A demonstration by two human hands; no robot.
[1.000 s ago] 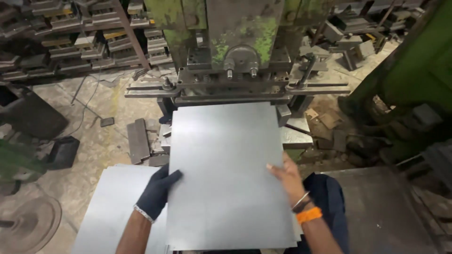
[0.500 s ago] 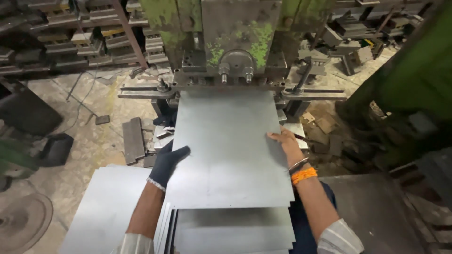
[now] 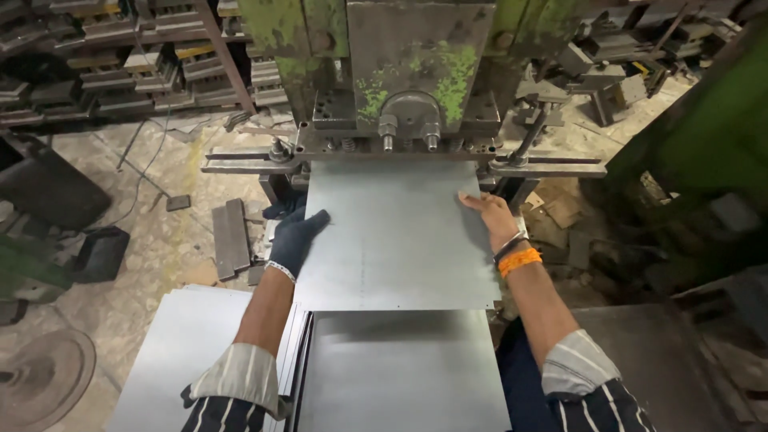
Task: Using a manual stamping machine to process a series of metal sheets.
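A second pile of sheets (image 3: pixel 172 352) is seen low on the left. The gloved left hand (image 3: pixel 298 234) is laid flat on the sheet's (image 3: pixel 396 240) left edge, fingers spread, nothing clasped. The sheet is lain level on the stack (image 3: pixel 404 372), its far edge tucked under the green press (image 3: pixel 408 72). On its right edge the bare right hand (image 3: pixel 488 214) is pressed, open-palmed, an orange band (image 3: pixel 520 262) worn at the wrist.
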